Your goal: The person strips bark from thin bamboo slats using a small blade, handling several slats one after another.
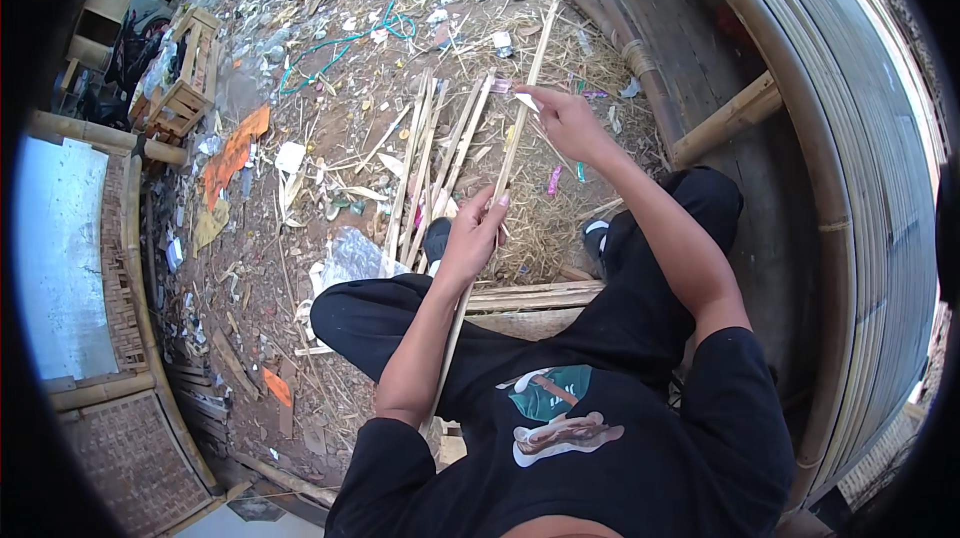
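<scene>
A long, pale bamboo strip [515,143] slants from beside my left elbow, up across my lap, to the far side. My left hand [473,241] is closed around its middle, above my left knee. Farther up, my right hand [568,125] is at the strip's right side, index finger stretched toward it and the other fingers curled. A small white thing [526,101] shows under that fingertip; its kind is unclear. More bamboo strips [418,153] lie side by side on the ground beyond my left foot.
A bamboo bench [835,218] runs along my right. Wooden crates [190,73] stand at the far left, with a woven bamboo panel [115,268] nearer. Litter, straw, a clear plastic bag [350,256], an orange scrap [235,153] and a teal cord [398,23] lie on the dirt.
</scene>
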Demonstrator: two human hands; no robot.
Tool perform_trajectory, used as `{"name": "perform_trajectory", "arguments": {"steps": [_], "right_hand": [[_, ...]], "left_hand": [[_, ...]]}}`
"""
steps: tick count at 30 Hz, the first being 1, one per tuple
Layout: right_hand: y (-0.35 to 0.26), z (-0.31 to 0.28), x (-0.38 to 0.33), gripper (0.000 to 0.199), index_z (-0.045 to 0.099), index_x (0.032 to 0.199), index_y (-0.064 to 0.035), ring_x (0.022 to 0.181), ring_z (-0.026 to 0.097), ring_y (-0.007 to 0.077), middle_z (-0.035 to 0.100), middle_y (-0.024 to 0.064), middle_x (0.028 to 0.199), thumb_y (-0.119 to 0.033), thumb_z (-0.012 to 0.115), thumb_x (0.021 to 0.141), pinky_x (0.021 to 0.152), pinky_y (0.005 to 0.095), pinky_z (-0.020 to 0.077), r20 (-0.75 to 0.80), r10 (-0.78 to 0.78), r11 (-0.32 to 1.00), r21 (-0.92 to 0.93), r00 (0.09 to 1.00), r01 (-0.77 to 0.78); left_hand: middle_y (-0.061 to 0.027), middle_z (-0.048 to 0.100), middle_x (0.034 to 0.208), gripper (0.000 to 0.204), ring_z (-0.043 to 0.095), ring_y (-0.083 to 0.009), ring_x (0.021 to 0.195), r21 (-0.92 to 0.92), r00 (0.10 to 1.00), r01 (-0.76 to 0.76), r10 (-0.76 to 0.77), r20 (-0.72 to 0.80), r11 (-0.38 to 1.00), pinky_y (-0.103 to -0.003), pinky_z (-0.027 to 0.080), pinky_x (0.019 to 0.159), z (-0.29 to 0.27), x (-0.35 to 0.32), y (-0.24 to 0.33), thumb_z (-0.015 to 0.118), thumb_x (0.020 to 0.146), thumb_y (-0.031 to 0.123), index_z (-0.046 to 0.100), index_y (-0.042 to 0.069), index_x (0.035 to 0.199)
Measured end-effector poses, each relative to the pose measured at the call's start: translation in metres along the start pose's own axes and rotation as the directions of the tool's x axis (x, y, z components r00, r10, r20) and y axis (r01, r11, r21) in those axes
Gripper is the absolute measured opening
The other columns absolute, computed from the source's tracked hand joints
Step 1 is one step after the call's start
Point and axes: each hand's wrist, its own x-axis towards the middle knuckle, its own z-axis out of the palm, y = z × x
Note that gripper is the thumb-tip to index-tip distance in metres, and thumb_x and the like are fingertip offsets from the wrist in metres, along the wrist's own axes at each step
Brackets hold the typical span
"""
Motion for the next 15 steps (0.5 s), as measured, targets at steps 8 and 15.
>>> {"name": "perform_trajectory", "arguments": {"steps": [8,15], "right_hand": [[0.028,0.009,-0.021,0.044,0.060,0.130,-0.0173,0.066,0.048,0.0099,0.049,0.0028,0.068,0.000,0.043,0.093,0.065,0.0262,0.0428,0.193,0.124,0.992,0.009,0.973,-0.128],[0.035,0.010,-0.017,0.043,0.060,0.132,-0.0208,0.063,0.038,0.0055,0.039,-0.0042,0.067,-0.002,0.045,0.096,0.059,0.0226,0.0361,0.145,0.152,0.986,0.046,0.978,-0.160]], "left_hand": [[-0.0014,0.057,0.067,0.048,0.050,-0.0059,0.042,-0.135,0.987,0.052,-0.030,0.157,0.989,-0.022,0.044,0.035,-0.006,-0.003,-0.039,0.060,0.095,0.018,0.046,0.002,0.138],[0.0006,0.055,0.070,0.050,0.048,-0.0044,0.053,-0.063,0.995,0.027,-0.020,0.101,0.998,-0.022,0.039,0.046,-0.003,-0.005,-0.023,0.062,0.093,0.014,0.046,-0.001,0.138]]}}
